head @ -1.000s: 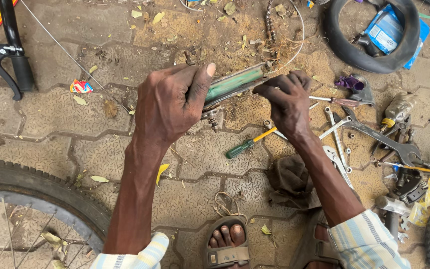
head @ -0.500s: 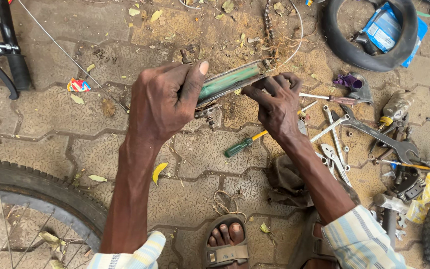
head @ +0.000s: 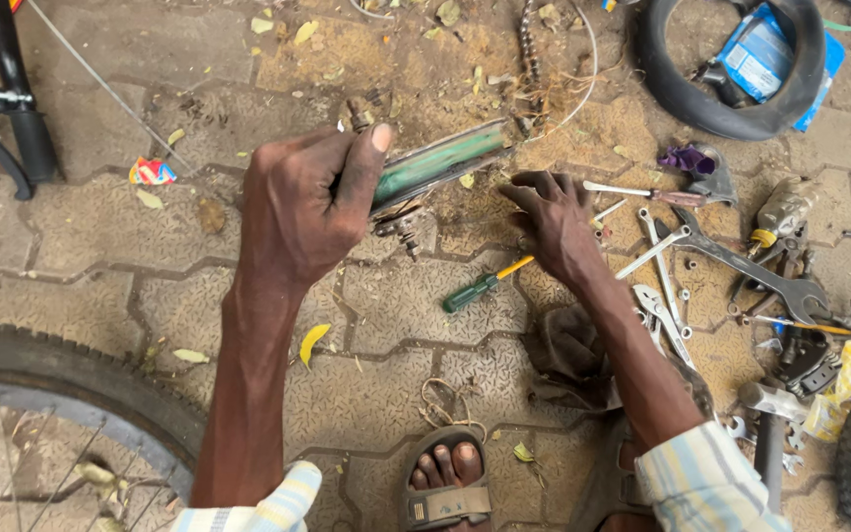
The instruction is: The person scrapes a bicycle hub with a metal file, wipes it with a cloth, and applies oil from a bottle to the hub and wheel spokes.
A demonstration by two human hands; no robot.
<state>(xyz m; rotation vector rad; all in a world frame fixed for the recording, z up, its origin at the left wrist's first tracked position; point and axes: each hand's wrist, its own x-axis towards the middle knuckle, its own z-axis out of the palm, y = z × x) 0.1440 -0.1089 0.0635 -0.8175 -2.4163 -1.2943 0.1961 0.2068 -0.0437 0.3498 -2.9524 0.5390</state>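
Note:
My left hand grips a narrow green metal part, thumb pressed along its near end, holding it tilted above the paved ground. A small greasy bolt assembly hangs beneath it. My right hand is off the part, fingers spread and empty, hovering just right of it over the ground. A green-handled screwdriver lies below and between my hands.
Spanners and pliers lie scattered to the right. A black inner tube rings a blue packet at top right. A bicycle wheel curves at bottom left, a black fork at top left. My sandalled foot is at the bottom.
My right hand has let go of the green part's right end and drawn back slightly to the right, fingers spread. The left hand still holds the part.

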